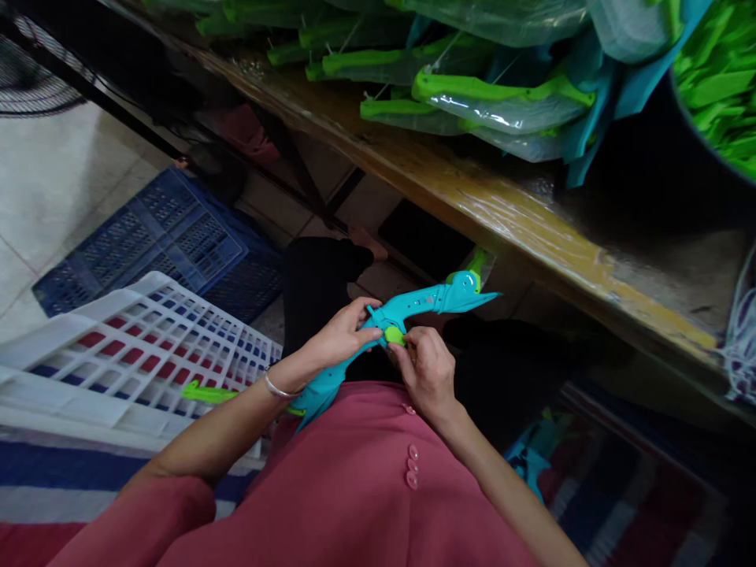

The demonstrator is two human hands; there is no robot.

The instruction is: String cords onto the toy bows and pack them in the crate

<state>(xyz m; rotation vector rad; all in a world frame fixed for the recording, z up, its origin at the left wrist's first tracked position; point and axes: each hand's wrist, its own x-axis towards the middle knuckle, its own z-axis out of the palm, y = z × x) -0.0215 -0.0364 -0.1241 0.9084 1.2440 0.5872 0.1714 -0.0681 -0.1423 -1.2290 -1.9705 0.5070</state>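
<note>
Beside bench (pixel 502 213), left hand (pixel 342 337) and right hand (pixel 428 372) grip turquoise toy (pixel 434 299) between them.

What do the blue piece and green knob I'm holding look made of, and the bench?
Blue piece: probably moulded plastic, smooth, even colour, with small holes.
Green knob: likely plastic too, though too small to be sure.
Bench: seemingly wood, worn, with a glossy yellowish edge.

Wooden bench edge (pixel 502 213) close ahead, white crate (pixel 142 346) at left, turquoise toy (pixel 425 300) spanning the open lap

Smooth turquoise plastic toy (pixel 407 309); glossy wooden bench (pixel 502 213)
</note>
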